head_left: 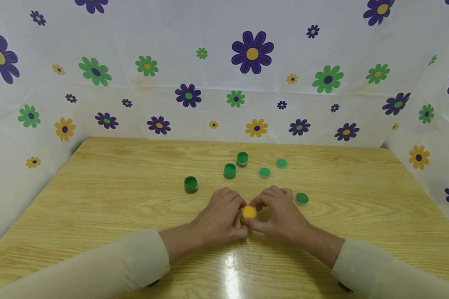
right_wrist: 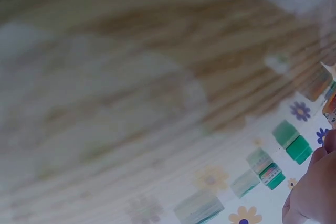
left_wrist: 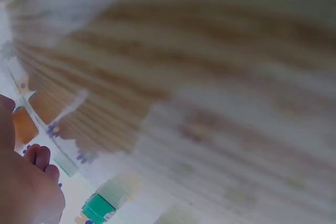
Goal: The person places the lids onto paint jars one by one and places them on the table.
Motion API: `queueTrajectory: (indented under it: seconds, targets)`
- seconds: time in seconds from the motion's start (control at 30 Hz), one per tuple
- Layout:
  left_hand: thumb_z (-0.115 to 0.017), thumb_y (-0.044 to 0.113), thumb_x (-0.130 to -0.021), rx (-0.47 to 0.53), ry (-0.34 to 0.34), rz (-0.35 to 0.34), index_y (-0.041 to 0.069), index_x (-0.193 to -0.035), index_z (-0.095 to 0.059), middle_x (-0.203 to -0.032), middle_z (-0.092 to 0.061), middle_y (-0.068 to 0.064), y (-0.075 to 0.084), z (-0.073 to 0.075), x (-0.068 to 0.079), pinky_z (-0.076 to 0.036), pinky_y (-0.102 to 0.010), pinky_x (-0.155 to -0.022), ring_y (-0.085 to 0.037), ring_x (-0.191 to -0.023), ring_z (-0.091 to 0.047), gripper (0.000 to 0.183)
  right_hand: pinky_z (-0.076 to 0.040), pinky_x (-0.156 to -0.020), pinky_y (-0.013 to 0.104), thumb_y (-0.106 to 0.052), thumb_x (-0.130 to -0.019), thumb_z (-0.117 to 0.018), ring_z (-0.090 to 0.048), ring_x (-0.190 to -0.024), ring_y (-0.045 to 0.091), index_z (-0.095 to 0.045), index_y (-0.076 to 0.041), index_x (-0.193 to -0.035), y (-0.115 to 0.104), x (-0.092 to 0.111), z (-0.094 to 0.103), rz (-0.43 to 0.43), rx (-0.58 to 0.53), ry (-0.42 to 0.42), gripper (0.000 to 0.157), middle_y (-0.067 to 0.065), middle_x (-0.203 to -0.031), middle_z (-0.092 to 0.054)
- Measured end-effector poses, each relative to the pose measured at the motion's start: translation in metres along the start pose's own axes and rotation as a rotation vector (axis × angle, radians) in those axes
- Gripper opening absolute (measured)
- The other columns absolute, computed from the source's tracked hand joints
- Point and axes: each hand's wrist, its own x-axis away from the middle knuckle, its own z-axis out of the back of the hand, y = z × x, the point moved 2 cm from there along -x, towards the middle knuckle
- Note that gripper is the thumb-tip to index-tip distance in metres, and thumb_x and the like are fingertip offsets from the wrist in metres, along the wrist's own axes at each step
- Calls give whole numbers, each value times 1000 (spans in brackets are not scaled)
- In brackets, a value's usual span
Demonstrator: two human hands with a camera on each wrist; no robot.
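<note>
Left hand (head_left: 220, 218) curls fingers round orange jar (head_left: 249, 212); right hand (head_left: 283, 215) pinches it, thumb and fingers. Three open green jars (head_left: 230, 172) beyond; three lids (head_left: 264, 172) to their right.

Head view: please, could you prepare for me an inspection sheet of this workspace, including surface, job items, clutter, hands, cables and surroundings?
Surface: wood-grain table, bright reflection near the front
Job's things: yellow-topped jar between the hands, lid on or off unclear; three green jars farther back; three green lids to the right of the green jars
Clutter: nothing seen
Hands: left hand and right hand both grip the yellow-topped jar
Cables: nothing seen
Surroundings: white flower-print sheet behind and at both sides
</note>
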Motion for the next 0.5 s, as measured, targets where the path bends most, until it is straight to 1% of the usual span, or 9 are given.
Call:
queueTrajectory:
  seconds: [0.13,0.27,0.37,0.5]
  targets:
    - [-71,36,-82,8,-28,58,7,-106,-65,-102,-60,1,-4,3,3,-36,-42,-106,-17,-101,-48,38,-31,-90,41,-37,-75,-85,-52,-87,8,-73,-16,-91,1,-1,0,-30,29,-13,29,-12,-83,-63]
    - [-71,37,-83,-1,-25,74,7,-109,-63,-103,-59,0,-11,6,6,-35,-41,-106,-17,-103,-48,40,-30,-89,42,-38,-76,-85,-51,-87,10,-73,-15,-91,7,-1,3,-47,82,-6,31,-11,-84,-62]
    - [-70,36,-84,-10,8,71,7,-108,-63,-103,-60,0,-18,9,11,-36,-41,-104,-18,-103,-49,39,-30,-90,45,-36,-76,-85,-51,-86,11,-73,-14,-90,15,-1,7,-49,122,18,29,-8,-84,-63]
    - [-71,33,-85,-37,75,73,7,-108,-63,-102,-61,-2,-31,18,18,-37,-41,-101,-21,-102,-52,36,-32,-90,50,-35,-75,-86,-52,-86,14,-74,-13,-90,24,-1,12,-61,162,46,30,-5,-84,-65]
